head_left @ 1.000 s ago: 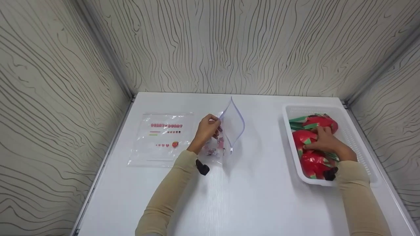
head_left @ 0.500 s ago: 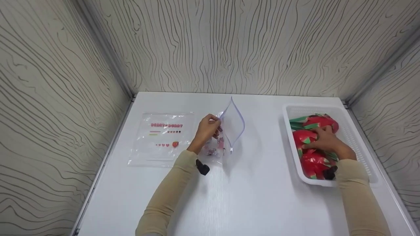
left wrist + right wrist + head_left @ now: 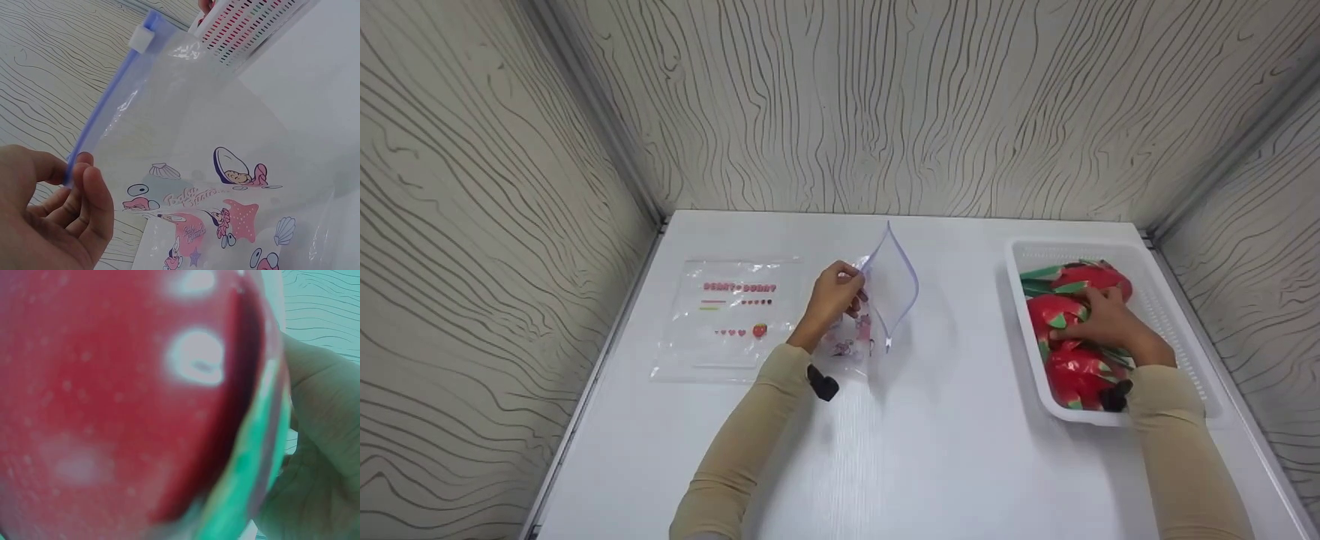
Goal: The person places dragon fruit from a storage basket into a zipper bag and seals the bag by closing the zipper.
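Left hand [image 3: 834,296] pinches mouth of gaping bag [image 3: 242,129], frame centre; right hand [image 3: 1110,326] grips red fruit [image 3: 1051,311] in basket [image 3: 1033,367], frame right. Likely picking step; next calls for steady lift.

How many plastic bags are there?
2: a flat bag on the table, and an open bag pinched by the left hand. Any stacked underneath would be hidden.

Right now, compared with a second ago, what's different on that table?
Nothing visibly changed: no object has moved, and nothing was taken hold of or let go. The left hand still pinches the open bag by its zip edge, the right hand still grips a red fruit in the basket, and the flat bag lies where it was.
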`<state>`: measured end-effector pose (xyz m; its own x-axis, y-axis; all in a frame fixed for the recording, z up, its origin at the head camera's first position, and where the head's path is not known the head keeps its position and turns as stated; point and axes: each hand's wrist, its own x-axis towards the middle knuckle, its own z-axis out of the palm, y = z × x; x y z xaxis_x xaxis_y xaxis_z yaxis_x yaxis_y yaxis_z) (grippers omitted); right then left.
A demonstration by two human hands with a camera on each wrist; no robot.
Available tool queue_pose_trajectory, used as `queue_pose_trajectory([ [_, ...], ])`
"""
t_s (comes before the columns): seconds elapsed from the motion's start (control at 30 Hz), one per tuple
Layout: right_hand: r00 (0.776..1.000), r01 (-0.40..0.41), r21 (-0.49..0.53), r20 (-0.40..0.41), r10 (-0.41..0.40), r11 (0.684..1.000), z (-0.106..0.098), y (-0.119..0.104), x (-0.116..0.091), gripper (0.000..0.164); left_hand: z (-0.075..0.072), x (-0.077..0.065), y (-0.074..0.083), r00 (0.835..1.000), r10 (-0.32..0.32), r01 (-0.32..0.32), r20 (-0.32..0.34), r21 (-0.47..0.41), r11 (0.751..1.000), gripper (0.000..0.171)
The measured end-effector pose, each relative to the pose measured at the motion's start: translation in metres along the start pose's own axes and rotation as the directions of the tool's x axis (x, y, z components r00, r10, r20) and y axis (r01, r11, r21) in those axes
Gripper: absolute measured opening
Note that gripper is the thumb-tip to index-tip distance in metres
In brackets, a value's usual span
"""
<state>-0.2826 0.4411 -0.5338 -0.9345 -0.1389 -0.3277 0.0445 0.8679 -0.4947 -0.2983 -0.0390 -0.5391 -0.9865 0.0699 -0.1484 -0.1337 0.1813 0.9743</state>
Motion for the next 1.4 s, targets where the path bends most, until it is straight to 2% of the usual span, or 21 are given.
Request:
queue_pose_trajectory([
  [0.17, 1.000, -0.008, 0.007, -0.007, 0.008, 1.000, 0.001, -0.001, 0.000, 0.112, -0.001, 0.000, -0.001, 1.000, 0.015, -0.015, 0.004, 0.000, 1.000, 0.021],
  [0.33, 1.000, -0.014, 0.002, -0.015, 0.014, 1.000, 0.001, -0.002, -0.002, 0.111, 0.000, 0.000, -0.001, 1.000, 0.002, -0.002, 0.005, -0.005, 1.000, 0.021],
  [0.77, 0.998, 0.024, -0.042, -0.059, -0.026, 0.999, -0.001, -0.009, -0.004, 0.109, 0.001, 0.001, 0.001, 1.000, -0.021, 0.021, -0.002, -0.002, 1.000, 0.021],
  [0.97, 0.994, 0.059, -0.069, -0.084, -0.065, 0.996, -0.002, -0.012, -0.003, 0.102, 0.000, 0.000, 0.001, 1.000, 0.004, -0.004, 0.004, -0.014, 1.000, 0.019],
  [1.4, 0.988, 0.082, -0.024, -0.131, -0.084, 0.996, -0.002, -0.012, -0.001, 0.103, 0.000, -0.001, 0.002, 1.000, 0.015, -0.015, 0.011, -0.025, 1.000, 0.017],
])
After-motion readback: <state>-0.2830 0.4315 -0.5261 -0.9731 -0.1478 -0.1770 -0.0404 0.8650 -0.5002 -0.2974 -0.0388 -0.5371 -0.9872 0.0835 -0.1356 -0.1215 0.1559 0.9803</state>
